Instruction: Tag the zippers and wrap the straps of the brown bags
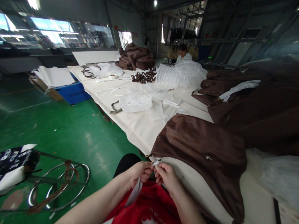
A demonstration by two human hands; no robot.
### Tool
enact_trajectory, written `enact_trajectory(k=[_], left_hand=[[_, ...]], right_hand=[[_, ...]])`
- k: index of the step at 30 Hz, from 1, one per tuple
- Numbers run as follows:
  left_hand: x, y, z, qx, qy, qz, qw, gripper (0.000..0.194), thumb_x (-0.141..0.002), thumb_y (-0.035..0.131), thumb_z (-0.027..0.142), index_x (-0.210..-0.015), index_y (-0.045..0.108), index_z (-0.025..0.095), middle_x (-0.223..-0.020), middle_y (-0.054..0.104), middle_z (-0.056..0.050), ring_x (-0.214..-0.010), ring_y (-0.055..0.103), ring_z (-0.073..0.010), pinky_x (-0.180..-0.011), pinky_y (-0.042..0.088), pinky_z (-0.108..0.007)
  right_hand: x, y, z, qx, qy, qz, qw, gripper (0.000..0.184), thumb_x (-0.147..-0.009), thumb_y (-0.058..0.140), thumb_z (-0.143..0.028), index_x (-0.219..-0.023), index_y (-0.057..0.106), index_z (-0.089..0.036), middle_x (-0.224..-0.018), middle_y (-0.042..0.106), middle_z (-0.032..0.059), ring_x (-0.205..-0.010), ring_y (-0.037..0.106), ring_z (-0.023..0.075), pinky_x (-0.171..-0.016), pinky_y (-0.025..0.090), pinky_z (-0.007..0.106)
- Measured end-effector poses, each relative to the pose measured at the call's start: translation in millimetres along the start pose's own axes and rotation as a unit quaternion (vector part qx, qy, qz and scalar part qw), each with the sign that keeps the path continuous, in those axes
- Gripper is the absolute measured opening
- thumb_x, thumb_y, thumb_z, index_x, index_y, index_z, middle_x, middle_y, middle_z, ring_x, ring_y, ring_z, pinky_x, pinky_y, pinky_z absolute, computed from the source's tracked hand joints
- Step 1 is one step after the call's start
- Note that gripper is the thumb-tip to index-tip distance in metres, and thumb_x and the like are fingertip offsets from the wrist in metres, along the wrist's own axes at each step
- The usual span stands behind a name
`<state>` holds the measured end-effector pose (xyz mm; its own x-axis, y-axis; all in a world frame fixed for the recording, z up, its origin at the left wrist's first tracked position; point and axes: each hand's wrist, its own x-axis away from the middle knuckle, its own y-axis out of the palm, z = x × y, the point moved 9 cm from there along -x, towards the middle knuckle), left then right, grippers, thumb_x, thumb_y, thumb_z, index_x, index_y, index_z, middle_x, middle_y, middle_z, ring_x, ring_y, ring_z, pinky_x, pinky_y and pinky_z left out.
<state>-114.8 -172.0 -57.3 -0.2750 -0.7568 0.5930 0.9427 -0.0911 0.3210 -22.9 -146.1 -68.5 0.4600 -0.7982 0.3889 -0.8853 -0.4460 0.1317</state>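
At the table's near edge, my left hand [141,171] and my right hand [165,173] meet, both closed in a pinch. Between them runs a thin white strip [135,192], with one end hanging below my left hand over my lap. Its exact material is hard to make out. Just beyond my fingers lies the corner of a dark brown bag [198,140], spread flat on the table, with a small metal fitting near that corner. Whether the strip is fastened to the bag there is hidden by my fingers.
The cream-covered table [133,123] bears clear plastic wrapping [135,102], a mound of plastic bags [181,74], brown straps [143,76] and brown piles [135,57]. More brown bags [261,109] heap up at right. A person [184,57] sits beyond. An overturned metal stool [58,186] lies left.
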Motion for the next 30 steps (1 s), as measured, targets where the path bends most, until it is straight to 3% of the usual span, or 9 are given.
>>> enact_trajectory(k=[5, 8, 10, 12, 15, 19, 22, 25, 30], left_hand=[[13.7, 25.0, -2.4, 0.145, -0.128, -0.188, 0.963, 0.015, -0.075, 0.054, 0.021, -0.069, 0.041, 0.018, -0.046, 0.02, 0.011, -0.034, 0.004, -0.0035, -0.032, 0.006, -0.015], [15.6, 34.7, -5.5, 0.158, -0.141, -0.212, 0.954, 0.016, -0.073, 0.055, 0.024, -0.065, 0.042, 0.018, -0.043, 0.022, 0.01, -0.033, 0.006, -0.0035, -0.031, 0.008, -0.015], [16.2, 32.4, -2.9, 0.076, -0.112, -0.18, 0.974, 0.02, -0.076, 0.054, 0.031, -0.064, 0.047, 0.017, -0.043, 0.032, 0.007, -0.033, 0.018, -0.0046, -0.032, 0.015, -0.016], [19.0, 22.5, 16.0, -0.082, -0.029, -0.133, 0.987, 0.025, -0.078, 0.056, 0.037, -0.067, 0.056, 0.014, -0.051, 0.047, 0.002, -0.042, 0.037, -0.0071, -0.04, 0.028, -0.017], [26.9, 0.8, 67.7, -0.312, 0.114, -0.06, 0.941, 0.027, -0.076, 0.063, 0.04, -0.073, 0.064, 0.014, -0.067, 0.059, -0.001, -0.065, 0.052, -0.0118, -0.061, 0.041, -0.02], [22.5, -53.2, 134.6, -0.378, 0.177, 0.134, 0.899, 0.042, -0.079, 0.052, 0.055, -0.077, 0.062, 0.015, -0.069, 0.061, -0.002, -0.066, 0.056, -0.0152, -0.058, 0.043, -0.023], [16.7, -52.5, 162.1, -0.425, 0.227, 0.179, 0.858, 0.043, -0.081, 0.048, 0.056, -0.073, 0.062, 0.016, -0.068, 0.063, -0.003, -0.064, 0.058, -0.0159, -0.058, 0.043, -0.023], [11.4, -19.5, 150.6, -0.498, 0.238, 0.143, 0.821, 0.051, -0.088, 0.039, 0.055, -0.064, 0.062, 0.017, -0.057, 0.06, -0.003, -0.053, 0.054, -0.0146, -0.054, 0.039, -0.023], [6.4, 25.8, 94.9, -0.655, 0.255, 0.169, 0.691, 0.053, -0.084, 0.047, 0.061, -0.06, 0.065, 0.018, -0.054, 0.058, -0.008, -0.049, 0.052, -0.0198, -0.053, 0.034, -0.029]], right_hand=[[-4.8, -1.7, -0.5, 0.019, 0.003, 0.002, 1.0, 0.063, -0.067, 0.055, -0.078, -0.07, 0.057, -0.015, -0.055, 0.055, -0.002, -0.039, 0.049, 0.0071, -0.036, 0.034, 0.018], [-5.6, -0.9, -2.5, 0.018, 0.008, 0.001, 1.0, 0.064, -0.064, 0.056, -0.08, -0.068, 0.055, -0.016, -0.053, 0.054, -0.0022, -0.039, 0.048, 0.0078, -0.036, 0.033, 0.018], [-1.9, -5.0, -6.7, 0.036, 0.004, 0.005, 0.999, 0.062, -0.067, 0.055, -0.079, -0.068, 0.054, -0.017, -0.053, 0.054, -0.0018, -0.039, 0.047, 0.0087, -0.037, 0.033, 0.02], [6.8, -17.8, -17.3, 0.079, -0.023, 0.028, 0.996, 0.058, -0.073, 0.052, -0.075, -0.069, 0.055, -0.018, -0.056, 0.056, -0.0005, -0.041, 0.048, 0.0101, -0.039, 0.035, 0.021], [29.5, -51.1, -49.7, 0.188, -0.103, 0.104, 0.971, 0.047, -0.083, 0.05, -0.064, -0.065, 0.055, -0.02, -0.056, 0.056, 0.0009, -0.048, 0.051, 0.0136, -0.047, 0.039, 0.025], [63.4, -96.4, -97.8, 0.319, -0.192, 0.233, 0.898, 0.033, -0.087, 0.051, -0.049, -0.069, 0.059, -0.023, -0.065, 0.062, 0.0034, -0.061, 0.057, 0.0184, -0.061, 0.044, 0.029], [76.5, -114.7, -113.2, 0.398, -0.221, 0.298, 0.839, 0.02, -0.084, 0.055, -0.041, -0.084, 0.064, -0.024, -0.087, 0.067, 0.0059, -0.078, 0.062, 0.0223, -0.073, 0.047, 0.033], [79.1, -119.7, -108.0, 0.468, -0.24, 0.33, 0.784, 0.023, -0.08, 0.057, -0.031, -0.101, 0.065, -0.023, -0.107, 0.065, 0.0086, -0.099, 0.06, 0.0268, -0.088, 0.046, 0.038], [68.6, -119.2, -79.6, 0.541, -0.227, 0.327, 0.741, 0.032, -0.081, 0.058, -0.024, -0.112, 0.064, -0.02, -0.114, 0.063, 0.0114, -0.103, 0.059, 0.0298, -0.091, 0.044, 0.04]])
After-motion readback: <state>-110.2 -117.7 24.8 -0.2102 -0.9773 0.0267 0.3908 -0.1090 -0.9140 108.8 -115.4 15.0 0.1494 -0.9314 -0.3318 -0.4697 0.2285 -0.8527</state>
